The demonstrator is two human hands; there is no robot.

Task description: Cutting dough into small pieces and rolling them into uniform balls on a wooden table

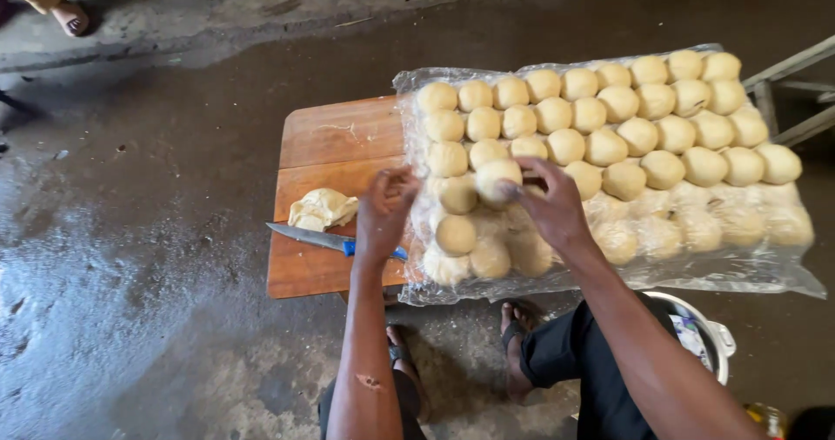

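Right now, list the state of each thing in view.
right hand: holding a dough ball
left hand: empty, fingers bent
rows of dough balls: on plastic sheet, front ones covered
dough lump: unshaped, on wooden table
knife: lying flat

The right hand (552,201) holds 1 round dough ball (497,179) in its fingertips over rows of dough balls (644,118) lying on a clear plastic sheet (783,270). The left hand (384,210) hovers just left of them, fingers curled, above a blue-handled knife (317,238) on the wooden board (335,136). A dough lump (322,208) lies near the knife. A white bucket (718,340) stands near right.
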